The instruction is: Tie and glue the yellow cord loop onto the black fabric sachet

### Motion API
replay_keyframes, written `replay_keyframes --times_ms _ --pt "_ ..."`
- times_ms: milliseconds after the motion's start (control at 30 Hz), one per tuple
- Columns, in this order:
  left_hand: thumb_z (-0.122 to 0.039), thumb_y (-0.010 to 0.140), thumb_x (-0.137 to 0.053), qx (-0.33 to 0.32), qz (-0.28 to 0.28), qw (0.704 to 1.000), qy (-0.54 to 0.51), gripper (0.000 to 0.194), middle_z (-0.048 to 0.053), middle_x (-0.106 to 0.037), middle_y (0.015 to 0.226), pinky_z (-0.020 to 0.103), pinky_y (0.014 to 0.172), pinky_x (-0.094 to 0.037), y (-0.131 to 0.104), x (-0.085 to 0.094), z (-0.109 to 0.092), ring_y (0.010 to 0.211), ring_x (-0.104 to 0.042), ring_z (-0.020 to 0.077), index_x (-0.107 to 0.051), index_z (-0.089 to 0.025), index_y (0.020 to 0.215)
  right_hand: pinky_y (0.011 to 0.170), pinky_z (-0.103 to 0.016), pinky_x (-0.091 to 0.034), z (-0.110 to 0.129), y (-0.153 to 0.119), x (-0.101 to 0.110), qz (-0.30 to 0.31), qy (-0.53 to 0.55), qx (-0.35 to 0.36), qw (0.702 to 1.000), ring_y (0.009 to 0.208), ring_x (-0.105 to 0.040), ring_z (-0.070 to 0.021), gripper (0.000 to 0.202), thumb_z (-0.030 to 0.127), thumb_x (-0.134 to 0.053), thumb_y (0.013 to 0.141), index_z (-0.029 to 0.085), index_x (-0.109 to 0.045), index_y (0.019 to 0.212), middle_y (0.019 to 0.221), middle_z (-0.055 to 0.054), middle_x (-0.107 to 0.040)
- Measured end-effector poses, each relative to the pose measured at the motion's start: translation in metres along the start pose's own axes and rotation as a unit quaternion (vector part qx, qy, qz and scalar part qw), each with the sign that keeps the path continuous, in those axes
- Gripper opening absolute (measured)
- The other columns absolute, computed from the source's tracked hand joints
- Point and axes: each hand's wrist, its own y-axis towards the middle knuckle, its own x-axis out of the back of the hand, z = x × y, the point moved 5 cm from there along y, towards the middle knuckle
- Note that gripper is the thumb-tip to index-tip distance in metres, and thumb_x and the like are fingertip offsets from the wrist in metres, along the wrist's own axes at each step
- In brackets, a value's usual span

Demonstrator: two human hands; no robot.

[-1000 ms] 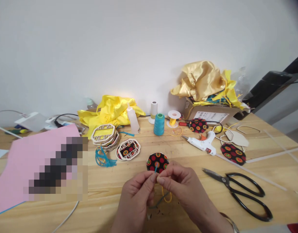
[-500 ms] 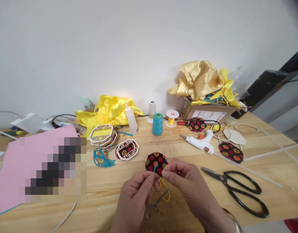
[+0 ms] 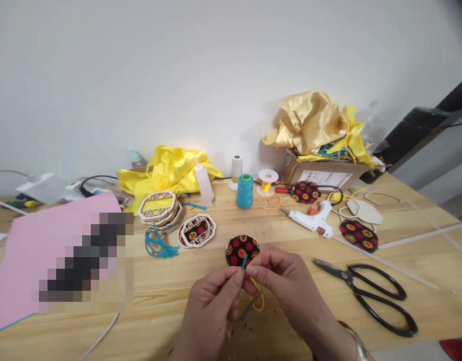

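My left hand (image 3: 217, 296) is closed in a pinch on a narrow teal ribbon (image 3: 245, 260), whose short end sticks up past the thumb. My right hand (image 3: 285, 281) pinches the same ribbon, its fingertips nearly touching the left ones. Just beyond them lies a round black fabric piece (image 3: 238, 248) with red dots and flowers, its near edge partly hidden by the fingers. Below the fingertips hangs a loop of yellow cord (image 3: 259, 303), and a darker teal strand (image 3: 247, 312) trails beside it.
Black-handled scissors (image 3: 345, 276) and a white glue gun (image 3: 309, 219) lie to the right. Behind stand a teal thread cone (image 3: 245, 191) and a yellow cord spool (image 3: 267, 180). Wooden lattice frames (image 3: 159, 206), teal ribbon strips (image 3: 158, 244) and a pink sheet (image 3: 65, 225) are left.
My right fingertips have shifted slightly left, closer to my left thumb. The teal ribbon's end has moved a little to the right and tilts rightward.
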Motion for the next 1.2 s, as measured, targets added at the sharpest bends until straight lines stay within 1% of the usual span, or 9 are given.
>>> replay_keyframes --times_ms 167,333,500,667,867,1033,1200 --pt "-0.033 0.079 -0.058 0.007 -0.003 1.0 0.018 0.024 -0.004 -0.047 0.051 0.019 0.044 -0.023 0.0 0.002 0.001 0.045 -0.03 0.0061 -0.066 -0.015 0.065 0.063 -0.028 -0.041 -0.006 0.0 0.005 -0.017 -0.013 -0.001 1.0 0.062 -0.054 -0.0137 0.01 0.022 -0.067 0.066 0.014 -0.064 0.061 0.06 -0.001 -0.058" --pt "-0.034 0.078 -0.059 0.005 -0.003 1.0 0.03 0.027 -0.004 -0.047 0.051 0.019 0.044 -0.025 0.0 0.002 0.0 0.046 -0.033 0.0066 -0.062 -0.015 0.059 0.061 -0.028 -0.042 -0.008 0.0 0.004 -0.014 -0.022 -0.013 1.0 0.06 -0.053 -0.0133 0.013 0.025 -0.067 0.066 0.014 -0.064 0.06 0.06 0.0 -0.057" --pt "-0.034 0.077 -0.059 0.007 0.0 0.999 0.035 0.027 -0.005 -0.045 0.05 0.018 0.043 -0.025 -0.001 0.001 -0.004 0.045 -0.033 0.0067 -0.059 -0.015 0.057 0.06 -0.026 -0.041 -0.009 0.001 0.003 -0.02 -0.015 -0.016 1.0 0.06 -0.052 -0.0118 0.014 0.025 -0.068 0.065 0.014 -0.063 0.058 0.06 0.001 -0.057" --pt "-0.036 0.077 -0.058 0.011 0.01 0.999 0.03 0.031 -0.005 -0.041 0.047 0.019 0.043 -0.023 -0.001 -0.001 -0.005 0.045 -0.03 0.0069 -0.056 -0.015 0.054 0.06 -0.024 -0.04 -0.01 0.001 0.004 -0.01 -0.008 -0.014 1.0 0.06 -0.052 -0.0106 0.013 0.024 -0.068 0.065 0.014 -0.063 0.057 0.059 0.001 -0.057" --pt "-0.035 0.077 -0.058 0.015 0.022 0.999 0.019 0.032 -0.005 -0.038 0.047 0.02 0.044 -0.021 -0.002 -0.003 -0.004 0.045 -0.029 0.0069 -0.053 -0.015 0.052 0.06 -0.023 -0.04 -0.011 0.0 0.001 0.02 0.017 -0.045 0.999 0.059 -0.051 -0.0103 0.013 0.024 -0.069 0.064 0.014 -0.064 0.06 0.058 0.001 -0.06" --pt "-0.033 0.078 -0.058 0.021 0.028 0.999 0.019 0.031 -0.006 -0.036 0.046 0.021 0.044 -0.02 -0.002 -0.003 -0.004 0.045 -0.027 0.0072 -0.053 -0.015 0.053 0.064 -0.023 -0.04 -0.011 0.0 0.0 0.031 0.044 -0.056 0.997 0.062 -0.053 -0.0101 0.01 0.024 -0.071 0.063 0.015 -0.068 0.065 0.063 0.001 -0.062" --pt "-0.034 0.078 -0.057 0.024 0.03 0.999 0.032 0.032 -0.006 -0.035 0.045 0.021 0.044 -0.019 -0.002 -0.003 -0.004 0.044 -0.027 0.0075 -0.054 -0.016 0.053 0.07 -0.025 -0.042 -0.01 -0.001 -0.001 0.038 0.057 -0.056 0.996 0.07 -0.057 -0.0128 0.009 0.024 -0.072 0.063 0.017 -0.071 0.068 0.07 -0.001 -0.066"
